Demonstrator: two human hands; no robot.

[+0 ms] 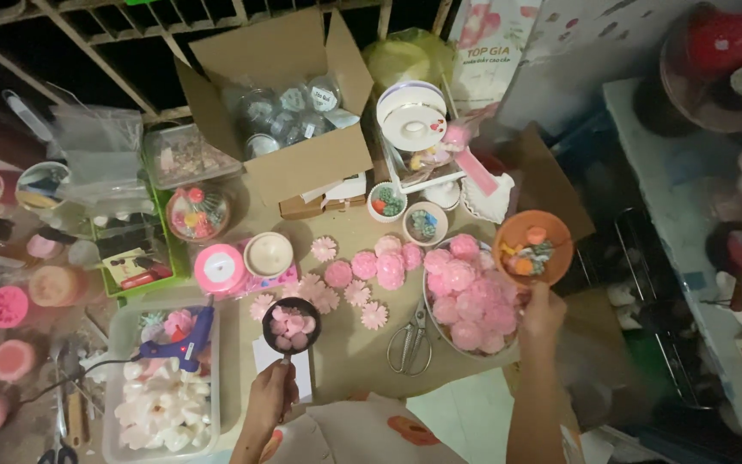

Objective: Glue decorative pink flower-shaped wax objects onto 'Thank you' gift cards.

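Head view | left hand (270, 397) grips ladle (291, 324) by its handle, over tabletop (349, 344) | pink pieces inside look light, fragile: keep level | right hand (543, 311) closed on orange bowl (532, 248) rim, looks stiff

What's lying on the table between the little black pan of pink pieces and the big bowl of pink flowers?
In the head view, silver scissors lie there, with loose pink flower pieces just above.

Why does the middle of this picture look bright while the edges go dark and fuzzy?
In the head view, light falls on the brown cardboard work surface and the bowl of pink flower shapes; the corners fall into shadow. The right side by the pale shelf is smeared and soft. The wide lens bends the metal railing at the top.
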